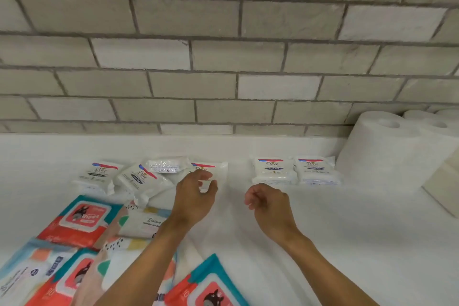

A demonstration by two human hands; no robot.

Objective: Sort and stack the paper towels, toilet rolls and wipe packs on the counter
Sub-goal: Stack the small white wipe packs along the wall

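The left hand (196, 196) reaches to the back of the counter (347, 231), its fingers and thumb curved over the near edge of a small white pack (219, 167). The frame is soft with motion there, so I cannot tell whether they already pinch the pack or only hover at it. The right hand (269, 202) hangs just beside it, loosely curled and holding nothing.

To the right, two matching packs (272, 171) lie side by side in a neat row, next to the paper towel rolls (382, 151) standing against the wall. To the left, the other small packs (141, 176) lie in a loose heap, one resting across two others. The large wipe packs (84, 216) overlap along the near left edge.

The step in hand looks like moving this pack over to the neat row. The wrapper looks slick and soft, so a shallow pinch at one edge could let it slip or sag. The pack also seems to touch the heap, and dragging rather than lifting it may pull a neighbour along. Set down carelessly, it could knock the tidy pair askew.
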